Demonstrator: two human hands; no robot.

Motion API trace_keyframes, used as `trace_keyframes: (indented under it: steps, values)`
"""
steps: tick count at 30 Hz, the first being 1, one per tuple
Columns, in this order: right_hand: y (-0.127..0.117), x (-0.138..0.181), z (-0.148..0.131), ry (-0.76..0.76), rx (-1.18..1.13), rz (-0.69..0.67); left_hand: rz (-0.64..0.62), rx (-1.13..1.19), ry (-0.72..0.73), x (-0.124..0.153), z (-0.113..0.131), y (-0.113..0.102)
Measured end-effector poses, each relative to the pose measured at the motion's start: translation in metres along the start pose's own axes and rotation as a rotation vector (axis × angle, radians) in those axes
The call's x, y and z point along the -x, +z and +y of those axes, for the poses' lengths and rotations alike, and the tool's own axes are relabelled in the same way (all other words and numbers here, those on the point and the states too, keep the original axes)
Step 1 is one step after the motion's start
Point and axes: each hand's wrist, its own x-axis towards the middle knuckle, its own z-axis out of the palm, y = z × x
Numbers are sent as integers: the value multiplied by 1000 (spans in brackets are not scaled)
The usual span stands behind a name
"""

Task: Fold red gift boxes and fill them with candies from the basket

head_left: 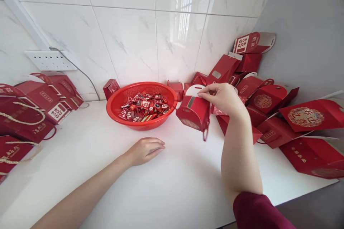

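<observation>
My right hand is raised above the white table and pinches the white top flap of a small red gift box, which hangs in the air just right of the basket. My left hand rests on the white table in front of the basket, fingers loosely curled and holding nothing. A round red plastic basket stands at the back middle, holding several red wrapped candies.
A heap of flat and half-folded red gift boxes lies at the right against the wall. Red paper bags with rope handles are stacked at the left. A white socket strip with a cable hangs on the tiled wall.
</observation>
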Motion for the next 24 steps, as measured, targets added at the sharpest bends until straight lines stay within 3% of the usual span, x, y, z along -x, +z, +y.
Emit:
trace_keyframes:
  steps: [5,7,9,12,15,18,22,24]
  values:
    - [-3,13,-27,-151,-176,-487,396,0,223,-14,42,-60]
    - [6,13,-36,-240,-260,-633,434,-33,234,-19,60,-83]
    - [18,13,-44,-296,-326,-759,386,-79,142,-19,73,-97]
    - [38,16,-55,-353,-260,-842,187,-124,-56,-12,76,-98]
    - [53,21,-64,-399,-91,-726,0,-136,-147,-3,68,-87]
    - [63,27,-75,-447,-68,-655,-134,-129,-179,2,59,-80]
    - [74,34,-89,-566,-254,-838,-183,-68,-194,6,55,-89]
    - [81,36,-93,-606,-293,-841,-180,-68,-179,8,56,-93]
